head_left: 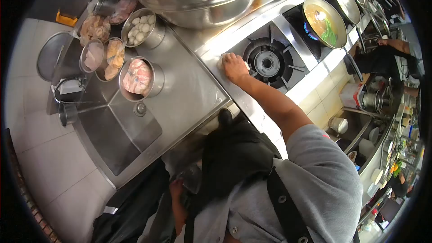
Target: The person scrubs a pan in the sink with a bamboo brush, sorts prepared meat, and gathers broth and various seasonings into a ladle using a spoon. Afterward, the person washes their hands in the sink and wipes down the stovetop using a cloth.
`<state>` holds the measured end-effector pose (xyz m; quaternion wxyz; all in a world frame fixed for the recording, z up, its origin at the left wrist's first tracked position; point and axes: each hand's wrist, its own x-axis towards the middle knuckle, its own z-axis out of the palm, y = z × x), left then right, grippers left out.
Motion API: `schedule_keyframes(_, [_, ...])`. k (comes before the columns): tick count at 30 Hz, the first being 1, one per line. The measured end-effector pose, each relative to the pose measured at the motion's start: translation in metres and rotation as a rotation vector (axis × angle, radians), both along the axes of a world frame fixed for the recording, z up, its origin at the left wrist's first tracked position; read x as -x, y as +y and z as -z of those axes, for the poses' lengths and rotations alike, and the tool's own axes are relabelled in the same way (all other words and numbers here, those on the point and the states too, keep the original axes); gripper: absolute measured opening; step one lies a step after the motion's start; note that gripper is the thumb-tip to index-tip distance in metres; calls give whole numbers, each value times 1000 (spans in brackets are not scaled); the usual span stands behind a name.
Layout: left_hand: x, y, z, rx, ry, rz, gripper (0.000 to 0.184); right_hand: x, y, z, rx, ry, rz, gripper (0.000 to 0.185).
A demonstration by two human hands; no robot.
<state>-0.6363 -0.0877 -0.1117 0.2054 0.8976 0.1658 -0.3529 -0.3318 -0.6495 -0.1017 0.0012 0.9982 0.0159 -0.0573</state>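
My right hand presses down on the steel stove top, just left of an unlit burner. Its fingers are closed over a whitish cloth, of which only the edges show. Low beside the dark apron is my left hand, away from the counter. Its fingers are blurred and partly hidden. A dim, see-through shape lies close to that hand, too unclear to name.
A lit burner heats a pan of liquid and greens, its handle reaching forward. A large steel pot stands behind. Left are a sink, a pot of raw meat, and a pot of whitish balls. Other people stand right.
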Motion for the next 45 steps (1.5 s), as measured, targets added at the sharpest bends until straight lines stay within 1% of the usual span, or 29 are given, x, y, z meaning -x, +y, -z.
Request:
schedule_keyframes(3, [7, -9, -14, 149, -102, -72, 32, 9, 2, 5, 14, 44, -33, 34])
schedule_keyframes(5, [0, -18, -22, 114, -68, -61, 33, 19, -4, -8, 32, 54, -51, 34])
schedule_keyframes(7, [-4, -20, -20, 82, -41, -53, 33, 36, -12, -34, -90, 428, -158, 21])
schedule_keyframes(8, [-2, -19, -16, 96, -102, -16, 32, 33, -22, -31, -186, 647, -40, 23])
schedule_keyframes(10, [3, -4, -3, 108, -164, 24, 30, 10, -38, -40, -300, 619, -34, 19])
schedule_keyframes(11, [12, 16, 14, 75, -129, 179, 29, -3, -45, -42, -417, 594, -30, 16])
schedule_keyframes(12, [19, 28, 28, 42, -91, 333, 29, -21, -45, -39, -418, 473, 37, 20])
schedule_keyframes(15, [31, 40, 39, 4, -66, 313, 28, -42, -15, -38, -424, 47, 39, 37])
schedule_keyframes(17, [20, 30, 27, 77, -170, 365, 27, -40, 7, -4, -132, 50, -84, 31])
schedule_keyframes(18, [10, 26, 19, 159, -275, 419, 27, -26, 13, 2, -32, 30, -177, 29])
schedule_keyframes(19, [1, 23, 15, 159, -258, 433, 27, -3, 15, -2, -82, 10, -215, 28])
schedule_keyframes(21, [-14, 12, 9, 35, 117, 71, 26, 61, 10, 0, -128, -1, -275, 27])
schedule_keyframes(23, [-28, 4, 2, 62, 44, 229, 27, 136, -2, 2, -223, -32, -294, 26])
schedule_keyframes(24, [-37, -2, -4, 86, -41, 377, 29, 166, -9, -20, -198, 121, -313, 24])
schedule_keyframes(25, [-51, -20, -19, 88, -34, 388, 29, 207, -22, -6, -211, 39, -313, 21])
schedule_keyframes(26, [-68, -46, -40, 128, 1, 258, 30, 236, -43, -7, -341, 102, -271, 21])
schedule_keyframes(27, [-81, -63, -58, 164, 34, 132, 31, 259, -60, 0, -219, 254, -181, 21])
schedule_keyframes(28, [-92, -68, -66, 164, 36, 156, 31, 271, -81, -11, -493, 469, 354, 22])
schedule_keyframes(29, [-104, -74, -71, 172, 45, 241, 32, 278, -106, -17, -471, 442, 643, 24])
schedule_keyframes(31, [-130, -94, -89, 198, 50, 368, 33, 300, -167, -7, -131, 306, 831, 26])
schedule_keyframes(33, [-154, -120, -118, 178, -16, 404, 35, 306, -184, -33, -28, 1, 938, 17])
schedule_keyframes(35, [-176, -132, -128, 161, -55, 423, 37, 299, -166, -59, -249, 4, 992, 19])
schedule_keyframes(37, [-198, -156, -142, 153, -100, 442, 38, 294, -122, -79, -632, -160, 767, 18])
schedule_keyframes(38, [-203, -173, -155, 190, -144, 440, 39, 290, -95, -63, -797, -72, 843, 18])
schedule_keyframes(40, [-209, -200, -169, 236, -181, 421, 36, 291, -49, -18, -619, -4, 391, 22])
schedule_keyframes(41, [-208, -210, -175, 242, -190, 440, 36, 293, -23, -8, -323, -212, 147, 26])
schedule_keyframes(42, [-207, -221, -181, 299, -168, 425, 35, 297, -24, -15, -343, -154, 109, 40])
schedule_keyframes(43, [-208, -232, -188, 352, -149, 407, 34, 297, -41, -11, -343, -171, 117, 40])
schedule_keyframes(45, [-208, -250, -198, 293, -149, 497, 34, 303, -92, 1, -475, 140, 325, 43])
